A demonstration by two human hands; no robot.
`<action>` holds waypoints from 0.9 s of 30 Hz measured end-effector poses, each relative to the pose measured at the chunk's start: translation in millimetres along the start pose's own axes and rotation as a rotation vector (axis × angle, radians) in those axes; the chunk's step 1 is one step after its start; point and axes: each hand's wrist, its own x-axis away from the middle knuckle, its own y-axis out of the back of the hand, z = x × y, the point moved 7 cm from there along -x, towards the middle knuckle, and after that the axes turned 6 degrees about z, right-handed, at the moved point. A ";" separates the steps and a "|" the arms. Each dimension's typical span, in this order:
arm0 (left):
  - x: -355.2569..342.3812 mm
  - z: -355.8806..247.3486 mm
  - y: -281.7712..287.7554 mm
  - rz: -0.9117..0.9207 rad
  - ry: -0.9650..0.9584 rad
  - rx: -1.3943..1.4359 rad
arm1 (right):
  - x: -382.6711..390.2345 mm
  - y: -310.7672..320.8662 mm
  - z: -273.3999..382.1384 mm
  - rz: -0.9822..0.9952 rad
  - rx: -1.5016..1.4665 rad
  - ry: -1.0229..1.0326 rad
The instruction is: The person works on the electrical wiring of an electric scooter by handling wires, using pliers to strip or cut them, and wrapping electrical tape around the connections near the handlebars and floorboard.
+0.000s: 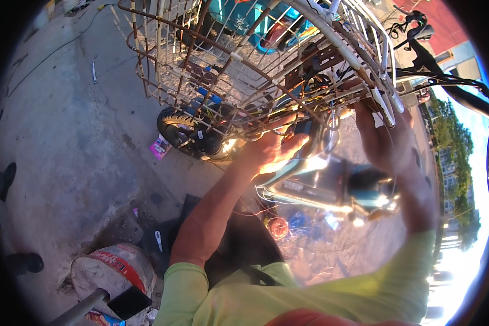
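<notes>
A rusty white wire basket (233, 57) fills the upper middle, mounted on a two-wheeled vehicle. Beneath its lower edge is my left hand (271, 152), palm up. Its thumb stands away from the index finger, while the other fingertips disappear among the bars and loose wires (304, 100). My right hand (383, 130) reaches up behind the basket's right-hand frame tubes (383, 106), close to a rusty metal bracket (358, 98). That hand's fingers are mostly hidden, so whatever they touch cannot be made out.
A small black-tyred wheel (174, 127) shows below the basket. Handlebars (440, 89) jut out at right. A wrench (94, 72) lies on the concrete at left. Near my knees are a white sack (111, 271) and a coil of orange wire (277, 227). Dark shoes (30, 263) appear at the left rim.
</notes>
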 end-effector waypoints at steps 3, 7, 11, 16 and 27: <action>1.4 -9.1 -0.4 -0.081 -0.244 0.025 | 9.4 -5.7 -7.6 -0.037 -0.048 -0.010; 8.3 -38.6 22.4 -0.084 -0.276 0.099 | -8.5 -21.6 17.8 -0.106 -0.048 0.219; -6.8 -23.9 7.4 0.054 -0.033 -0.139 | 34.2 -31.8 -35.2 -0.051 -0.101 0.012; 7.6 -48.7 23.4 0.163 0.183 -0.128 | 49.2 -33.4 -69.9 -0.189 -0.097 -0.250; 6.9 -46.9 22.5 0.082 0.180 -0.063 | 29.9 -35.7 -51.4 -0.155 0.014 -0.130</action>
